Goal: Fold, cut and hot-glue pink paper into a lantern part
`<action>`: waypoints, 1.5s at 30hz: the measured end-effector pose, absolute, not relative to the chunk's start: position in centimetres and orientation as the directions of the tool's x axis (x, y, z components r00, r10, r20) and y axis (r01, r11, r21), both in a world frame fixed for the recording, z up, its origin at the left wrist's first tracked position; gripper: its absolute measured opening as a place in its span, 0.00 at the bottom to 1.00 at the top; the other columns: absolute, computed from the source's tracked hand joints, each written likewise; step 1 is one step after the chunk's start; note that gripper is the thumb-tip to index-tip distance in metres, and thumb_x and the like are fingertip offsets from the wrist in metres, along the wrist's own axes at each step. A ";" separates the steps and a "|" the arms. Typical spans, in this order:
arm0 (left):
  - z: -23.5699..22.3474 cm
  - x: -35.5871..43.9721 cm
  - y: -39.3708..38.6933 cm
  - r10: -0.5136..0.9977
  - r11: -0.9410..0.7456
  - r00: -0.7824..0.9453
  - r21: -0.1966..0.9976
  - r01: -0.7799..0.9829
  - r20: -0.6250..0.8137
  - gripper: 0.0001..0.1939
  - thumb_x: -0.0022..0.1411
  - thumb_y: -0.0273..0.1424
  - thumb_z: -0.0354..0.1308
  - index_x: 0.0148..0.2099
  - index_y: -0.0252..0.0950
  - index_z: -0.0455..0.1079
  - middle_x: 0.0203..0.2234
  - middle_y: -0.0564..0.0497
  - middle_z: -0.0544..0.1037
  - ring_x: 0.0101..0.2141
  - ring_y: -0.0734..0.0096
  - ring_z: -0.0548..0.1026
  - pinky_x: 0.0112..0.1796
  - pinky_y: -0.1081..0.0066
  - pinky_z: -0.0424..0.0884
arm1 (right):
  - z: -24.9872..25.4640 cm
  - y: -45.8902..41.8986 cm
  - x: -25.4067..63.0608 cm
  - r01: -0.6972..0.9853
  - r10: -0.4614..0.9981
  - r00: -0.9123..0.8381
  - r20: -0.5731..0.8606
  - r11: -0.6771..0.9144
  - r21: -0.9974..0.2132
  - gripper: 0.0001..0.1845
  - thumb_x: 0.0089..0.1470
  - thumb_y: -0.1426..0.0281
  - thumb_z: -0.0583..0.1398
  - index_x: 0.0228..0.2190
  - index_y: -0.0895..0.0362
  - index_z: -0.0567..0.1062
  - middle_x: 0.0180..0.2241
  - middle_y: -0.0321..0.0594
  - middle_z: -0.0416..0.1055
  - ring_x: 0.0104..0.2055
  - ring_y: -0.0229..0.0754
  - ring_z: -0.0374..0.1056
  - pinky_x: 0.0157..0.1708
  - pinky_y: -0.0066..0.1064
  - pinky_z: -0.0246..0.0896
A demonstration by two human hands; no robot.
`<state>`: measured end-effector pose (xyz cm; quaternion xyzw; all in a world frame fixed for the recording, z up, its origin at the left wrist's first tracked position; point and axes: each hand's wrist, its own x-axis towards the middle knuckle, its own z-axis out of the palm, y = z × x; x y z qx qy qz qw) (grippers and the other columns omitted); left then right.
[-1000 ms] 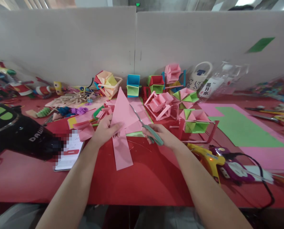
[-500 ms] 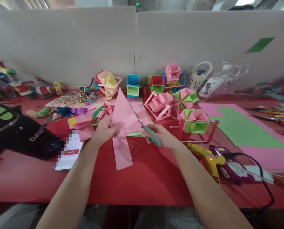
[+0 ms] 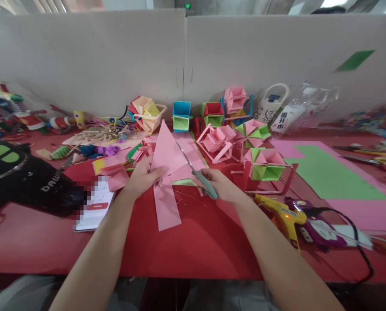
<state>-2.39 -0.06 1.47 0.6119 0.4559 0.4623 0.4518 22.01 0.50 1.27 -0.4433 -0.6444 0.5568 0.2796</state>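
My left hand (image 3: 149,177) is closed on a folded piece of pink paper (image 3: 167,151), which comes to a point at its far end. A pink strip (image 3: 167,209) extends below it toward me. In my right hand (image 3: 214,181) are scissors (image 3: 204,183) with grey-green handles, the blades lying along the right edge of the folded paper. How far the blades are apart I cannot tell. Under the held paper lie more pink sheets (image 3: 193,157) with a green sheet beneath them.
Folded-paper models, among them a pink-and-green one (image 3: 267,166), stand behind and right. A yellow glue gun (image 3: 286,216) with its light on lies beside a purple power strip (image 3: 319,229). At left are a black appliance (image 3: 27,181) and a phone (image 3: 96,209). Green paper (image 3: 335,172) lies right.
The scissors and my right hand have shifted slightly left, and the scissor handles have drawn closer together. My left hand and the pink paper stay almost in place.
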 end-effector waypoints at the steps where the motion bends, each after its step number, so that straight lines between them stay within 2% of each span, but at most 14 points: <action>1: 1.5 -2.4 -0.1 0.975 -0.178 0.158 0.974 0.139 0.155 0.14 0.58 0.37 0.63 0.36 0.34 0.64 0.14 0.58 0.70 0.15 0.78 0.66 0.17 0.78 0.61 | 1.3 0.5 22.0 0.261 0.882 -0.451 -0.134 -0.013 -0.965 0.24 0.49 0.48 0.64 0.24 0.56 0.67 0.17 0.34 0.68 0.19 0.35 0.64 0.21 0.27 0.53; 15: 1.2 -2.6 0.0 0.970 -0.199 0.170 0.969 0.148 0.174 0.13 0.59 0.37 0.63 0.34 0.35 0.63 0.14 0.57 0.71 0.15 0.77 0.67 0.17 0.78 0.63 | 1.3 0.5 22.0 0.259 0.885 -0.450 -0.119 0.002 -0.966 0.24 0.49 0.48 0.64 0.25 0.56 0.67 0.16 0.34 0.68 0.18 0.35 0.63 0.19 0.26 0.52; 27: 1.3 -2.8 0.1 0.971 -0.197 0.169 0.967 0.163 0.170 0.13 0.59 0.37 0.63 0.33 0.34 0.64 0.14 0.57 0.71 0.15 0.77 0.66 0.17 0.78 0.61 | 1.1 0.5 22.0 0.248 0.901 -0.419 -0.108 -0.001 -0.969 0.22 0.47 0.52 0.67 0.23 0.57 0.68 0.13 0.33 0.67 0.15 0.33 0.59 0.17 0.25 0.50; 31: 1.1 -2.8 0.1 0.973 -0.181 0.168 0.973 0.145 0.156 0.14 0.58 0.38 0.64 0.34 0.34 0.66 0.15 0.57 0.71 0.15 0.75 0.67 0.18 0.75 0.64 | 1.4 0.5 21.9 0.247 0.906 -0.412 -0.100 0.006 -0.969 0.23 0.47 0.52 0.68 0.22 0.56 0.67 0.12 0.32 0.65 0.14 0.32 0.57 0.16 0.25 0.49; 35: 0.8 -2.8 0.5 0.982 -0.176 0.085 0.978 0.111 0.167 0.16 0.55 0.38 0.66 0.39 0.32 0.71 0.27 0.50 0.78 0.27 0.70 0.75 0.28 0.73 0.71 | 1.5 0.4 21.9 0.253 0.902 -0.421 -0.094 0.018 -0.967 0.23 0.46 0.52 0.68 0.22 0.56 0.67 0.12 0.31 0.65 0.14 0.32 0.57 0.16 0.25 0.48; 37: 0.6 -2.8 0.7 0.987 -0.163 0.016 0.984 0.076 0.163 0.17 0.55 0.39 0.66 0.41 0.32 0.73 0.31 0.49 0.79 0.31 0.69 0.75 0.31 0.72 0.71 | 1.4 0.4 21.8 0.257 0.897 -0.431 -0.096 0.020 -0.966 0.23 0.47 0.52 0.67 0.22 0.56 0.68 0.12 0.31 0.64 0.15 0.33 0.58 0.17 0.25 0.49; 41: 0.3 -2.9 1.1 0.987 -0.140 -0.075 0.989 0.053 0.143 0.14 0.55 0.40 0.65 0.36 0.33 0.72 0.26 0.52 0.75 0.26 0.74 0.70 0.28 0.75 0.66 | 1.2 0.4 21.7 0.268 0.900 -0.429 -0.078 0.044 -0.963 0.22 0.47 0.53 0.68 0.23 0.56 0.68 0.14 0.30 0.64 0.16 0.34 0.59 0.19 0.27 0.52; 45: 0.0 -3.2 1.2 0.978 -0.154 -0.121 0.980 0.127 0.170 0.12 0.56 0.39 0.64 0.32 0.34 0.71 0.24 0.54 0.73 0.25 0.74 0.69 0.26 0.75 0.64 | 1.5 0.2 21.6 0.305 0.912 -0.404 -0.072 0.060 -0.951 0.23 0.45 0.52 0.68 0.23 0.56 0.67 0.16 0.30 0.64 0.19 0.34 0.61 0.22 0.28 0.55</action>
